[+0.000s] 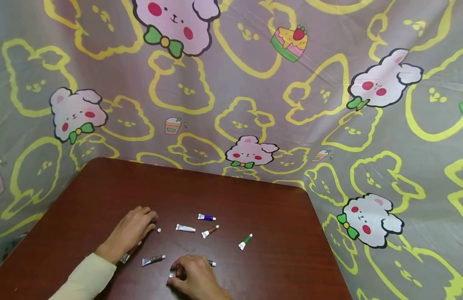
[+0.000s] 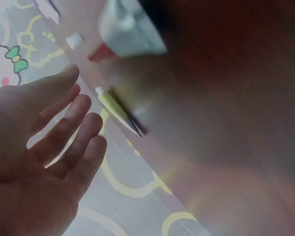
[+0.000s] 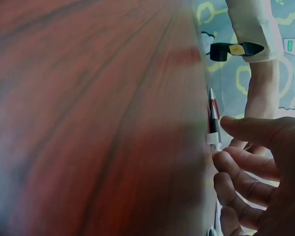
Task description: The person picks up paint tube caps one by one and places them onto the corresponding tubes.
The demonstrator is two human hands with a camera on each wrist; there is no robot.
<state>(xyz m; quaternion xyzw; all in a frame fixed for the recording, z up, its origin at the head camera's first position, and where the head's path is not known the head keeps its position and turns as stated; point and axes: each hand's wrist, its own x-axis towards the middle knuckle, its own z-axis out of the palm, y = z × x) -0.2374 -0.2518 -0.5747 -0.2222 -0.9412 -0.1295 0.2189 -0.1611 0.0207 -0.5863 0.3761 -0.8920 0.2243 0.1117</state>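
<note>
My left hand (image 1: 131, 229) is held low over the table, fingers loosely spread and holding nothing. A small white cap-like piece (image 1: 158, 230) lies by its fingertips. A reddish-brown paint tube (image 1: 133, 250) shows partly under that wrist, and a yellow tube (image 2: 115, 108) lies beyond the fingers in the left wrist view. My right hand (image 1: 195, 275) is at the front, thumb and fingers bent around a small whitish piece (image 1: 171, 274); a gap shows beside it in the right wrist view. A dark-brown tube (image 1: 153, 260) lies to its left, and another tube (image 1: 212, 263) is mostly hidden behind it.
Beyond the hands lie a white tube (image 1: 185, 228), a purple-blue tube (image 1: 206, 217) and a brown tube (image 1: 210, 231). A green tube (image 1: 245, 241) lies farther right. The dark-red wooden table (image 1: 284, 216) meets a patterned cloth (image 1: 193, 96) at its back and sides.
</note>
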